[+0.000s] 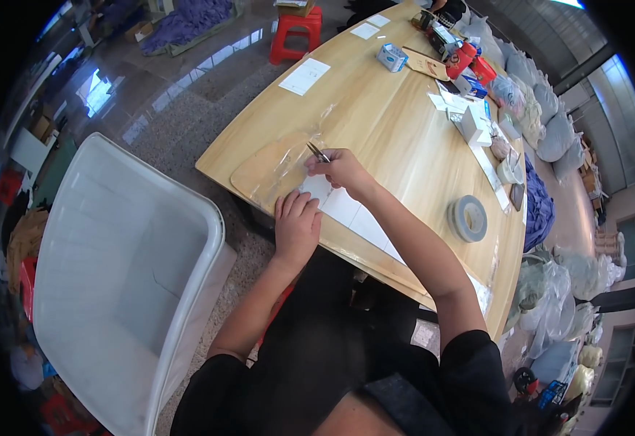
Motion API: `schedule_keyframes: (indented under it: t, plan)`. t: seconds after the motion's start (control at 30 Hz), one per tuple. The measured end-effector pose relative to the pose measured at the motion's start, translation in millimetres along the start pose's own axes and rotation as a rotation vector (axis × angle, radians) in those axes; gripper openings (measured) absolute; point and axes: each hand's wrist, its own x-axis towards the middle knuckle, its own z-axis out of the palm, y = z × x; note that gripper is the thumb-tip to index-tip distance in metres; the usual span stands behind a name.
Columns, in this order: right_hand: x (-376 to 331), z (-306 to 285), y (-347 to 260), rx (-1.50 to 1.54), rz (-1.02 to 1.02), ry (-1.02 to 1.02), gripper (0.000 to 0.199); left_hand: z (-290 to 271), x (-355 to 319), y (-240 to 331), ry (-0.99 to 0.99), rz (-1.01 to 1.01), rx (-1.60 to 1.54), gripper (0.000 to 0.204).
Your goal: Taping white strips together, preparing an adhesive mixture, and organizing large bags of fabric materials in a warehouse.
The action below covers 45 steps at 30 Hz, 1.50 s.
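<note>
Gripping with my right hand [341, 171]: a slim metal tool [319, 152] with a two-pronged end, pinched between thumb and fingers, its tips pointing far and left; whether it is tweezers or snips I cannot tell.
My left hand [298, 227]: laid palm down at the table's near edge, fingers bent and close together, fingertips on or just beside the white sheet; I cannot tell whether they pinch it.
White sheet [343, 207]: flat near the table's near edge, partly under my hands and running off to the right; thin lines cross it, and they could be joins between pieces.
Clear film [294, 161]: crumpled and glossy, just left of the tool.
Sheet's handling: light and thin, I judge, fairly stiff but easy to crease; best held flat by an edge.
Film's handling: likely slippery and clingy; a loose fold seems the easiest grip.
Tool's handling: light, probably rigid; I would hold it well behind the tips.
Tape roll [456, 220]: on the wooden table [397, 163], right of my right forearm.
White bin [107, 240]: left of the table.
</note>
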Motion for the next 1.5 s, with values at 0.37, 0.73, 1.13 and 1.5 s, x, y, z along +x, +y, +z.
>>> schedule_keyframes:
  t: [0.37, 0.73, 1.13, 1.5]
  plan:
    - [-15.8, -4.7, -40.7, 0.297, 0.129, -0.227, 0.005, -33.2, 60.6, -18.6, 0.11, -0.685, -1.638, 0.038]
    - [-14.1, -12.9, -25.5, 0.255, -0.079, 0.02, 0.006, -18.7, 61.1, -19.6, 0.094, -0.736, -1.295, 0.007]
    - [18.1, -18.0, 50.3, -0.199, -0.162, 0.111, 0.009, 14.1, 49.6, -27.5, -0.082, -0.585, -0.266, 0.04]
    - [13.2, -6.5, 53.6, -0.405, -0.259, 0.234, 0.017, 0.2, 65.2, -30.4, -0.128, -0.867, -0.485, 0.044]
